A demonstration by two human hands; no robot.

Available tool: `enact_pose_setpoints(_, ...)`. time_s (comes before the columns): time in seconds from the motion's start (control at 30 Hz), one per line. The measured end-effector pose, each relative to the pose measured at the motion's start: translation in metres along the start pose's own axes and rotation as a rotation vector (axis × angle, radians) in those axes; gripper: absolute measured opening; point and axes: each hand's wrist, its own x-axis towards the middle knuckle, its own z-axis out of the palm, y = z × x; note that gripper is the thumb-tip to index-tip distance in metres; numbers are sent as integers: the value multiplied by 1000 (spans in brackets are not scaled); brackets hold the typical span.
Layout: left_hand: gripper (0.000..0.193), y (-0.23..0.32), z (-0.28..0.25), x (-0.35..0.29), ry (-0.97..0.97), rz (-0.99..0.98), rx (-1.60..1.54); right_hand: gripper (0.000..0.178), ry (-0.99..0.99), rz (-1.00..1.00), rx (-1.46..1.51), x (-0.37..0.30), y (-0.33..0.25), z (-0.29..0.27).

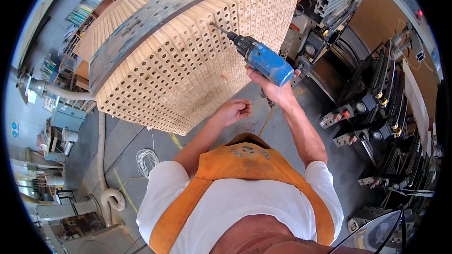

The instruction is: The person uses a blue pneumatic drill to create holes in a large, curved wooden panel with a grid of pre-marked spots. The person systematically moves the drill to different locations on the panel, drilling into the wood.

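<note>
Head view shows a big stack of pale wooden slats (188, 61) full of holes, a dark metal band (141, 23) across it. The right hand (270, 89) grips a blue drill (263, 59) — compact, probably rather heavy, best held at its handle — bit touching the stack. The left hand (234, 111) is loosely curled, empty. Small blue signs (14, 129) hang far left.

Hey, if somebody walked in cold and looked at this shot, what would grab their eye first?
Most likely the big stack of pale wooden slats filling the upper middle, its face dotted with rows of round holes and crossed by a worn grey band. Next, the blue power drill in the right hand, its bit set against the stack's face. The left hand hangs loosely curled just below, near the slats' lower edge.
</note>
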Motion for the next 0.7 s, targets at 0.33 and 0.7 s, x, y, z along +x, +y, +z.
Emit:
enact_pose_setpoints(0.33, 23, 37, -8, -19, -81, 192, -131, 24, -50, 98, 257, -2, 0, -2)
enact_pose_setpoints(0.7, 23, 121, 5, -43, -78, 514, -113, 31, -116, 211, 323, -47, 6, -23)
